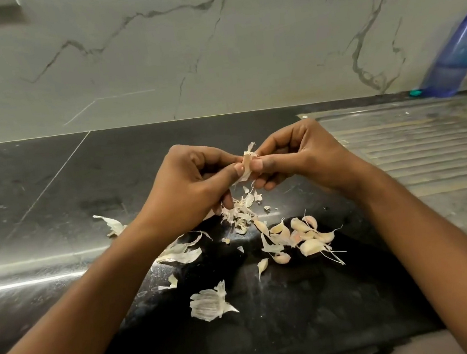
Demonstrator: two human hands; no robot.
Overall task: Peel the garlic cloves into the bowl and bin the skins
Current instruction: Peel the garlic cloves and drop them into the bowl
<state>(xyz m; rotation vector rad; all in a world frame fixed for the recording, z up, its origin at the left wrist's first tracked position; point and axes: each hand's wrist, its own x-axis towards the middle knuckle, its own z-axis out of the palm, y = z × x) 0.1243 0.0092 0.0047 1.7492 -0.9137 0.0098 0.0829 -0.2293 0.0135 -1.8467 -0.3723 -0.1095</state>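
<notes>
Below my 2 hands, papery white garlic skins [209,302] litter the black stone counter [52,199]; pale unpeeled garlic cloves [301,239] lie heaped nearer the right hand [297,154]. It and the left hand [194,181] pinch 1 half-skinned clove [246,165] between curled fingertips. A blue plastic bottle [459,58] stands beyond, rightward.

Left hand [197,181] and right hand [291,155] pinch one garlic clove [246,165] — skins [239,211] beneath.

A blue bottle [458,55] sits beyond the steel drainboard [429,152].
</notes>
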